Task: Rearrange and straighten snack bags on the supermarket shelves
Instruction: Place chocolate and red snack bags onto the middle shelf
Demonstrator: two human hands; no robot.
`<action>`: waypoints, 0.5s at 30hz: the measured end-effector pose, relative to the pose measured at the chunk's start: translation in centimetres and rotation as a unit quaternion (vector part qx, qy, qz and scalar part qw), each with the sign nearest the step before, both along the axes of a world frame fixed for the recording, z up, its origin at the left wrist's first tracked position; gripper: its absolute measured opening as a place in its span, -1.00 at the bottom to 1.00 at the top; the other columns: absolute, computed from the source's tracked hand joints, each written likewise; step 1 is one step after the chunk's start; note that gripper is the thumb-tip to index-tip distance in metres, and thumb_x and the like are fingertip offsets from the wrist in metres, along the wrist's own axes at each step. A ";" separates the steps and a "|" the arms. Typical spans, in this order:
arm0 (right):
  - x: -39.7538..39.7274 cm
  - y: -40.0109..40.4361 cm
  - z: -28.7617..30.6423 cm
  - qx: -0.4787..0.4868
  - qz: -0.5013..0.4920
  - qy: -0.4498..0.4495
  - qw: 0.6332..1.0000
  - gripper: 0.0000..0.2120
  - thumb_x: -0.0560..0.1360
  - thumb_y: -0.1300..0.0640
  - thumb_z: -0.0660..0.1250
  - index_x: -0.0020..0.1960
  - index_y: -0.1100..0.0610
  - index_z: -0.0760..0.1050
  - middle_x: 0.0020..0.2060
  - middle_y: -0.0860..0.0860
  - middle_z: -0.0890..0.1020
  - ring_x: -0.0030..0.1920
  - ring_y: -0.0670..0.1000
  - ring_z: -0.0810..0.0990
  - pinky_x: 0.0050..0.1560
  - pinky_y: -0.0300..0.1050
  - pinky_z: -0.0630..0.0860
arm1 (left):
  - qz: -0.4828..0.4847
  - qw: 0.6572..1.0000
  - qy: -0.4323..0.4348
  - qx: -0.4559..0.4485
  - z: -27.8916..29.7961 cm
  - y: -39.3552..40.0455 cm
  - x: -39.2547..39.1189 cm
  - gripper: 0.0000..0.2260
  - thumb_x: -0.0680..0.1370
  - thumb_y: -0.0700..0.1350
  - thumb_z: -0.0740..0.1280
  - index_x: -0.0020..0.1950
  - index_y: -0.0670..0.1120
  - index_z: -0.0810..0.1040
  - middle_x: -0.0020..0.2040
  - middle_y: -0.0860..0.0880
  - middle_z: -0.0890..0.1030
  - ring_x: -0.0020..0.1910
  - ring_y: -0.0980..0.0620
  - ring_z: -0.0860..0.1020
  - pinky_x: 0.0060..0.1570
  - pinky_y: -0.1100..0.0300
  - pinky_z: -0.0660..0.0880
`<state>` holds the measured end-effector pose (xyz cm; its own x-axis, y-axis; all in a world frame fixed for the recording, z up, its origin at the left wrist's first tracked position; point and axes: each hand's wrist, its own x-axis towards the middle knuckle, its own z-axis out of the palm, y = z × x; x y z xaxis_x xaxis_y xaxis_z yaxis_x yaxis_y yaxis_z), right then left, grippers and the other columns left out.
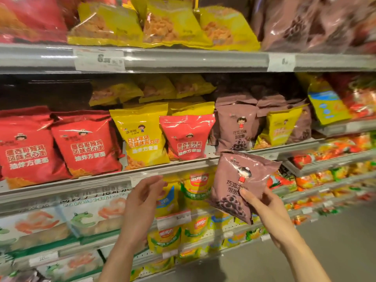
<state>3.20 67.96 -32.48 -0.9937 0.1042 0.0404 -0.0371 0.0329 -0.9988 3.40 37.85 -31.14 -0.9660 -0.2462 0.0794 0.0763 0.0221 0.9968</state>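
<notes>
While clear of the shelf edge [114, 178], brown bag [242, 184] in right hand [266, 208].

Right hand [270, 210] grips brown snack bag [242, 184] by lower right corner, thumb across front, bag tilted, held in front of middle shelf edge [101, 180]. Left hand [142, 198] empty, fingers loosely curled, just below same edge. On middle shelf, left to right: two red bags [85, 147], yellow bag [142, 137], smaller red bag [187, 137], brown bags [236, 127], yellow bag among brown ones [282, 127]. Upper shelf carries yellow bags [171, 25]; price tag [99, 60] on its rail.
</notes>
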 end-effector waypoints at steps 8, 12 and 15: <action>-3.8 8.8 -0.2 -0.019 -0.009 0.026 0.999 -0.54 0.34 -0.19 0.59 0.19 -0.07 0.65 0.10 -0.05 0.74 0.14 -0.03 0.71 0.15 -0.06 0.60 | 0.015 1.000 -0.004 0.007 -0.1 8.0 -3.7 -0.89 0.62 -0.13 0.37 0.09 0.00 0.69 -0.06 0.02 0.76 -0.02 0.05 0.70 0.01 0.04 0.55; -7.0 15.4 0.1 -0.009 0.018 0.027 0.999 -0.53 0.36 -0.07 0.51 0.23 0.03 0.62 0.07 -0.05 0.75 0.11 -0.07 0.71 0.01 -0.23 0.63 | 0.036 0.999 0.020 0.010 -0.5 15.5 -5.6 -0.90 0.62 -0.21 0.35 0.07 -0.11 0.66 -0.11 -0.01 0.76 -0.13 0.15 0.69 -0.16 0.34 0.57; -9.5 20.5 1.1 0.002 0.041 0.026 0.999 -0.61 0.37 0.03 0.49 0.19 0.06 0.62 0.02 -0.04 0.76 0.01 -0.10 0.73 -0.13 -0.29 0.61 | 0.032 0.999 0.017 0.019 -0.2 22.1 -7.1 -0.90 0.62 -0.21 0.37 0.09 -0.10 0.66 -0.11 -0.04 0.75 -0.14 0.15 0.65 -0.13 0.31 0.55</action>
<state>-6.31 88.44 -31.40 -0.9956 0.0225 0.0915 -0.0907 0.0324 -0.9953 -3.71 59.91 -31.36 -0.9450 -0.3114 0.1006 0.1089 -0.0094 0.9940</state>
